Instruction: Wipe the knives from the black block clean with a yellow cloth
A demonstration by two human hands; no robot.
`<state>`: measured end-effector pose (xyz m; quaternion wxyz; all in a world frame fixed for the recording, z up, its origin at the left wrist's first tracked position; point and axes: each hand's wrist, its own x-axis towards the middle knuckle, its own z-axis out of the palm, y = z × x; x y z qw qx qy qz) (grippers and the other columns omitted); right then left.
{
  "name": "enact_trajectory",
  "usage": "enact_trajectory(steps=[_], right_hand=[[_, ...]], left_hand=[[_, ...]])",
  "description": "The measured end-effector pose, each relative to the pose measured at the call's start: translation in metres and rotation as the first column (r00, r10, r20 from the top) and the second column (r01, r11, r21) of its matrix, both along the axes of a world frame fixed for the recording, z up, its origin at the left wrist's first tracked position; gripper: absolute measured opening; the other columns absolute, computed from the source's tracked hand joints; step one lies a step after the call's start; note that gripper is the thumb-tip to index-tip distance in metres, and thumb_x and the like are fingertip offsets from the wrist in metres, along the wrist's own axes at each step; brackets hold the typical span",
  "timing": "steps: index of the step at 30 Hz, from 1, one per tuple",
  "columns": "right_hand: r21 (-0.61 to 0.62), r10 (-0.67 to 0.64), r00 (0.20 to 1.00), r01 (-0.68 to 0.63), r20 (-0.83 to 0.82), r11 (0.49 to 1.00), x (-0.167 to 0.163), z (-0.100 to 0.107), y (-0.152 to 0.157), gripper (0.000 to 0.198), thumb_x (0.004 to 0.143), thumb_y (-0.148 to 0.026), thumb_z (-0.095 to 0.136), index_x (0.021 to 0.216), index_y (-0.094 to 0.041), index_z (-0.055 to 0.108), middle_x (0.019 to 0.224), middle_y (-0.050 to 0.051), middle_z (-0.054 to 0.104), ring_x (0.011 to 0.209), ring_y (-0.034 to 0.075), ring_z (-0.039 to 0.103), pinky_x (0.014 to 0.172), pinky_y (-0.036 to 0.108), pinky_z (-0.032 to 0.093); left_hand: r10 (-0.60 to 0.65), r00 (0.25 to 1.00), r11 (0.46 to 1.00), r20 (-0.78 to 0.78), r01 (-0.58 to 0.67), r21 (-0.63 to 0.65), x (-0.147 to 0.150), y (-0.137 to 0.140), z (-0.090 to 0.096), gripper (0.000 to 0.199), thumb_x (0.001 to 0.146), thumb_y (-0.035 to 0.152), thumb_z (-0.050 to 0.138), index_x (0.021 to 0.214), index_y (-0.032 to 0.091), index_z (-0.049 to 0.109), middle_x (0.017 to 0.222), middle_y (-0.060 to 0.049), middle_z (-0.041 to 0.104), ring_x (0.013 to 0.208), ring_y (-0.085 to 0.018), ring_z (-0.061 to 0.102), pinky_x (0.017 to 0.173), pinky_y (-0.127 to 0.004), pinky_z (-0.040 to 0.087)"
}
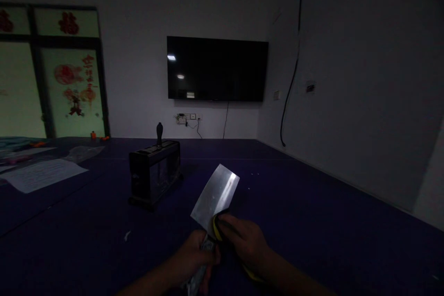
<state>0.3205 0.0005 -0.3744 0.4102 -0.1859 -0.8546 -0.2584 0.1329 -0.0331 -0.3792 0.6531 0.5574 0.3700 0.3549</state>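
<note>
Near the bottom middle of the dim view, above a dark blue table (312, 203), the left hand (194, 252) is closed around the handle of a cleaver (215, 196), whose broad blade tilts up and away to the right. The right hand (244, 238) presses what looks like a yellow cloth (215, 229) against the blade's lower edge, fingers clamped on it. Farther off to the left stands a dark knife block (154, 173) with one handle upright. A black television (217, 69) hangs on the far wall.
</note>
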Motion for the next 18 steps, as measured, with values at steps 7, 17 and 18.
enact_trajectory(steps=[7,17,18], right_hand=[[-0.055,0.065,0.995,-0.061,0.07,0.997,-0.002,0.004,-0.004,0.034,0.093,-0.014,0.036,0.122,-0.018,0.053,0.112,0.01,0.065,0.077,0.016,0.068,0.06,0.025,0.054],[-0.192,0.113,0.967,-0.069,0.227,0.979,-0.003,0.017,-0.017,0.037,0.092,-0.013,0.029,0.121,-0.013,0.052,0.127,0.01,0.055,0.089,0.015,0.066,0.064,0.024,0.053],[-0.197,0.11,0.968,-0.066,0.225,0.978,-0.003,0.017,-0.017,0.038,0.091,-0.013,0.028,0.121,-0.013,0.052,0.127,0.01,0.055,0.089,0.015,0.066,0.064,0.024,0.053]], left_hand=[[0.054,0.998,0.998,-0.035,-0.055,-0.029,0.004,-0.004,-0.002,0.029,0.054,0.024,0.059,0.081,0.017,0.05,0.038,0.006,0.052,0.027,-0.011,0.043,0.029,-0.017,0.032],[0.066,0.998,0.996,-0.019,-0.065,0.055,0.008,-0.011,0.011,0.021,0.056,0.03,0.059,0.07,0.014,0.054,0.038,0.004,0.052,0.026,-0.011,0.043,0.028,-0.019,0.035],[0.072,0.997,0.996,-0.034,-0.07,0.063,0.008,-0.012,0.012,0.021,0.057,0.031,0.058,0.07,0.015,0.053,0.037,0.004,0.052,0.027,-0.01,0.043,0.028,-0.019,0.035]])
